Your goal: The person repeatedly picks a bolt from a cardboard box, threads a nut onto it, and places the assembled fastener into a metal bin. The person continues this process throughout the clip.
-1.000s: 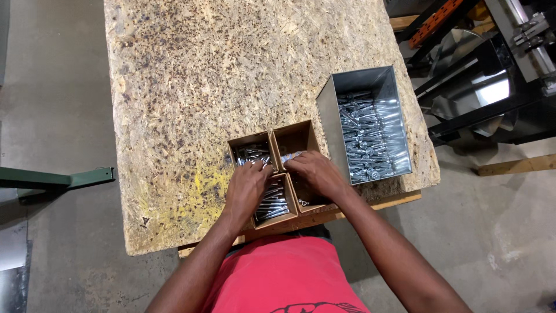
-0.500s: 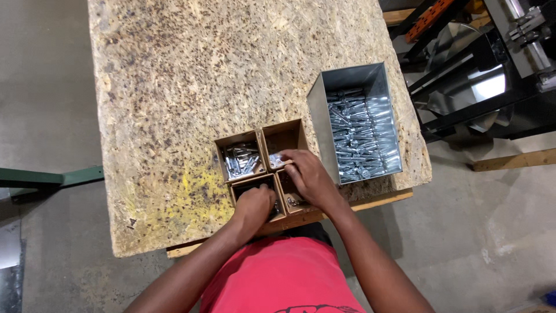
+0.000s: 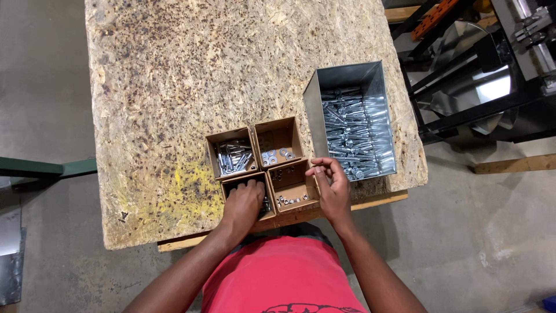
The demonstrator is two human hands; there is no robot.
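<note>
Four small cardboard boxes stand in a square near the front edge of a chipboard table. The far left box holds bolts, the far right box washers, the near right box small nuts. My left hand reaches down into the near left box and covers its contents. My right hand hovers between the near right box and a metal bin, fingertips pinched together; whether they hold a small part I cannot tell.
The grey metal bin at the right of the table is full of long bolts. Dark metal machinery stands right of the table. A green beam lies on the concrete floor to the left.
My right hand has drawn back from the boxes to the right, uncovering the washers and nuts. My left hand has moved into the near left box.
</note>
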